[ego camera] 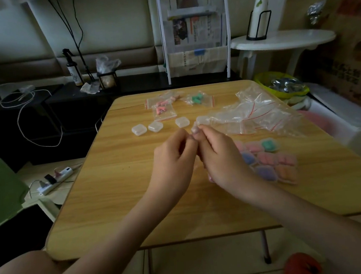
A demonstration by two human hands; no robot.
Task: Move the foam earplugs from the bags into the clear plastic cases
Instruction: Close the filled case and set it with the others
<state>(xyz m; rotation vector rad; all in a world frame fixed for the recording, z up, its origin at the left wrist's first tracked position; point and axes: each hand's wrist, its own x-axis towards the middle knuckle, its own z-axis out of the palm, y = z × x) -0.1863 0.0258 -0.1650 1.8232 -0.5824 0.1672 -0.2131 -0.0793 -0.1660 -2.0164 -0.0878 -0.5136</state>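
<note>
Both hands [195, 157] together over the desk [114, 185], fingers [196, 131] pinching a small clear case [195, 128], bags [164, 111] beyond.

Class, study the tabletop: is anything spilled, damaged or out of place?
Nothing stands out. Pink earplug bags and a green one lie sealed at the far edge, three empty cases sit in a row, and filled cases are grouped on the right. Empty bags lie crumpled, with no loose earplugs visible.

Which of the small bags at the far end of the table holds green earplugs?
The rightmost bag, beside the big crumpled bags. The two bags to its left hold pink earplugs.
</note>
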